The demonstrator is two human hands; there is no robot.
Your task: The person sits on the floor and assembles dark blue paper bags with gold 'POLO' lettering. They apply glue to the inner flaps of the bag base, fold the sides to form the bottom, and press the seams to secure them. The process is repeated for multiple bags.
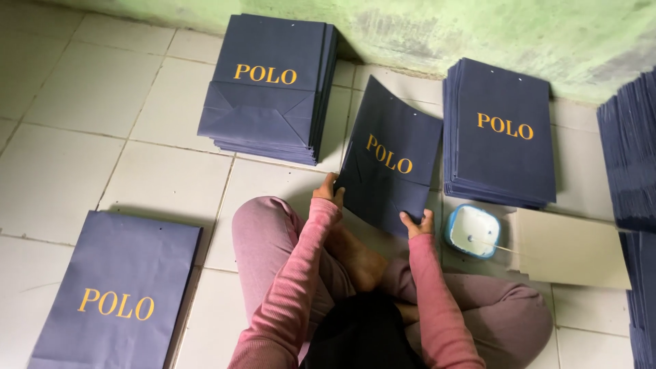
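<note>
Left hand (329, 191): pink-sleeved arm stretched forward over the raised knee, fingers closed on the lower left edge of a flat dark navy paper bag with gold lettering (391, 158).
Right hand (417, 223): arm likewise extended, thumb and fingers pinching the bag's bottom right corner.
Held bag: tilted, leaning away from the person, raised just off the floor between both hands, above the bare foot (360, 258).

Surface: white square floor tiles (82, 96) with grey grout; a worn green-painted wall (478, 34) runs along the far edge.

Surroundings: stack of folded navy bags, bottoms up (270, 89), ahead left; second stack of navy bags (502, 133) just right of the held bag; single navy bag lying flat (119, 290) at near left; small white tub with blue rim (473, 231) near the right hand; pale card sheets (570, 249) beside the tub; further navy stack (632, 157) at far right.
</note>
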